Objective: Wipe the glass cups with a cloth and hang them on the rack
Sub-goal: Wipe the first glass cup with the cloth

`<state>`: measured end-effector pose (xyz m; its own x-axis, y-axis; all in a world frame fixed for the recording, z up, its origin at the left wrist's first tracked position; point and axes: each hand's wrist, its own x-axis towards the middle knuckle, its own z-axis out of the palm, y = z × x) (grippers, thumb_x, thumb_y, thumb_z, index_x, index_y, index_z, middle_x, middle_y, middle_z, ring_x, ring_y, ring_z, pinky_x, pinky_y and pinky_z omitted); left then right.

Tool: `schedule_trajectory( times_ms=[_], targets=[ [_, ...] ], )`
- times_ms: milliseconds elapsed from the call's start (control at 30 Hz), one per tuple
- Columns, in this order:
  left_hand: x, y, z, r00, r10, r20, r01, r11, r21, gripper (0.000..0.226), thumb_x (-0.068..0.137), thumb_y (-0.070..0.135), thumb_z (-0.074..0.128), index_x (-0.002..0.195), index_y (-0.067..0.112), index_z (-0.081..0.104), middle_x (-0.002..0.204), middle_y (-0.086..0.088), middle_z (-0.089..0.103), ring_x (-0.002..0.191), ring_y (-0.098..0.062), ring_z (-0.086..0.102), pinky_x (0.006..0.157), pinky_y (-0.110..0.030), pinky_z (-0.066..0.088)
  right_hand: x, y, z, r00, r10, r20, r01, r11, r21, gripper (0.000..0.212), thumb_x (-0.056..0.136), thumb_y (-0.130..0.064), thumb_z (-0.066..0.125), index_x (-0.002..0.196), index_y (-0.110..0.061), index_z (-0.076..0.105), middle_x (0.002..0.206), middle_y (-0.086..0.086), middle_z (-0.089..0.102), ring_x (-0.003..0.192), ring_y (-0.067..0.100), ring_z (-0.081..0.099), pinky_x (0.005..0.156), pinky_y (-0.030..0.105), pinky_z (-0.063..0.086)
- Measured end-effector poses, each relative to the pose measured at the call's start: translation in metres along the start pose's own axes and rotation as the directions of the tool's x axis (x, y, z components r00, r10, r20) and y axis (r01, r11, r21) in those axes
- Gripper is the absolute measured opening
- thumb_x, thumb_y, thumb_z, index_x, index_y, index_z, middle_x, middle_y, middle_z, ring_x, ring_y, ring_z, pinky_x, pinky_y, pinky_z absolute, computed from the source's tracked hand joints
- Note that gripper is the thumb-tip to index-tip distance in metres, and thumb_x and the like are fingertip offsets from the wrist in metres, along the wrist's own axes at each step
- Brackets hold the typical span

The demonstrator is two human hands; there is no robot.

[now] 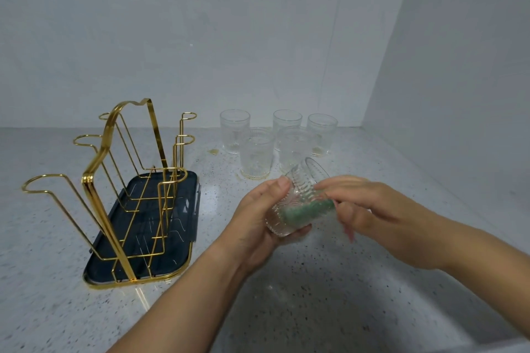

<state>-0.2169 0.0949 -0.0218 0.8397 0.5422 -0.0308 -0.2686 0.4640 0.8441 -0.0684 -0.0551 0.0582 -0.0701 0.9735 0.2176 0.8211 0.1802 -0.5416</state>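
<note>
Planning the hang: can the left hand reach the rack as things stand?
Probably yes: only bare counter lies between the left hand and the rack, which holds no cups. The hand grips a cup with the green cloth inside.

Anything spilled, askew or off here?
One thing: a small yellowish patch on the counter, between the rack and the standing cups; it looks like a drip or stain. The five cups stand upright; nothing else stands out.
</note>
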Motion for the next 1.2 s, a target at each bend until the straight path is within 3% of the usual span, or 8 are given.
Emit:
schedule_trajectory(
  times_ms=[267,433,500,600,833,967,1067,1200],
  targets=[
    [-0.008,0.002,0.008,0.999,-0.022,0.033,0.02,0.999,0.05,0.115,0.065,0.065,0.092,0.145,-0.006,0.051,0.142,-0.036,0.06,0.136,-0.062,0.05,0.11,-0.079,0.038,0.015,-0.008,-0.001,0.906,0.159,0.393,-0.2,0.977,0.067,0.089,0.073,-0.095,0.041,0.126,-0.028,0.066,0.122,0.012,0.067,0.112,0.031,0.064,0.1,0.055,0.048],
    [-0.006,0.003,0.007,1.0,-0.004,0.0,0.004,0.996,0.084,0.101,0.073,0.058,0.088,0.138,-0.011,0.051,0.136,-0.038,0.062,0.119,-0.059,0.063,0.097,-0.071,0.05,0.021,-0.011,0.001,0.876,0.138,0.463,-0.282,0.924,0.259,0.092,0.072,-0.087,0.055,0.132,-0.019,0.064,0.134,0.005,0.066,0.131,0.019,0.058,0.105,0.006,0.037],
    [-0.007,0.004,0.009,0.999,0.001,-0.036,0.002,0.995,0.095,0.094,0.074,0.053,0.084,0.133,-0.013,0.051,0.125,-0.035,0.068,0.104,-0.047,0.068,0.088,-0.06,0.058,0.02,-0.012,0.001,0.862,0.144,0.486,-0.318,0.901,0.296,0.095,0.07,-0.085,0.062,0.132,-0.013,0.063,0.126,0.004,0.07,0.12,0.017,0.064,0.099,0.014,0.046],
    [-0.006,0.003,0.009,0.997,-0.053,-0.062,0.059,0.993,0.103,0.08,0.081,0.05,0.084,0.129,-0.01,0.061,0.11,-0.026,0.074,0.091,-0.035,0.073,0.069,-0.042,0.064,0.019,-0.022,0.0,0.852,0.19,0.488,-0.27,0.958,0.099,0.075,0.068,-0.077,0.062,0.129,-0.034,0.065,0.095,-0.03,0.067,0.085,-0.011,0.058,0.077,0.008,0.044],
    [-0.005,0.008,0.005,0.974,-0.224,0.035,0.222,0.973,0.056,0.032,0.071,0.052,0.073,0.073,0.021,0.084,0.075,-0.001,0.075,0.062,-0.016,0.071,0.052,-0.031,0.059,0.016,-0.014,0.009,0.89,0.2,0.41,0.048,0.853,-0.52,0.09,0.068,-0.095,0.052,0.139,-0.04,0.05,0.137,-0.017,0.052,0.139,0.011,0.038,0.124,0.03,0.023],
    [-0.004,0.005,0.008,0.997,-0.062,-0.034,0.067,0.987,0.147,0.039,0.075,0.044,0.09,0.093,0.012,0.077,0.087,-0.012,0.076,0.068,-0.024,0.073,0.053,-0.035,0.061,0.015,-0.009,0.015,0.901,0.159,0.404,-0.197,0.979,0.053,0.061,0.081,-0.061,0.073,0.137,-0.041,0.06,0.134,-0.021,0.063,0.131,0.001,0.053,0.108,0.009,0.033],
    [-0.002,0.0,0.006,0.988,0.139,-0.063,-0.126,0.975,0.181,0.045,0.064,0.038,0.089,0.093,0.009,0.069,0.083,-0.013,0.075,0.066,-0.024,0.072,0.058,-0.035,0.061,0.014,0.0,0.02,0.908,0.166,0.384,-0.367,0.757,0.541,0.074,0.07,-0.064,0.082,0.128,-0.019,0.07,0.122,0.004,0.071,0.111,0.021,0.065,0.094,0.031,0.048],
    [-0.003,-0.001,0.008,0.991,0.122,-0.051,-0.112,0.978,0.176,0.045,0.067,0.037,0.088,0.095,0.009,0.068,0.084,-0.012,0.074,0.069,-0.024,0.072,0.061,-0.034,0.061,0.013,-0.008,0.017,0.904,0.105,0.415,-0.326,0.797,0.508,0.069,0.078,-0.053,0.078,0.134,-0.015,0.064,0.128,0.001,0.071,0.119,0.016,0.065,0.102,0.026,0.049]
  ],
)
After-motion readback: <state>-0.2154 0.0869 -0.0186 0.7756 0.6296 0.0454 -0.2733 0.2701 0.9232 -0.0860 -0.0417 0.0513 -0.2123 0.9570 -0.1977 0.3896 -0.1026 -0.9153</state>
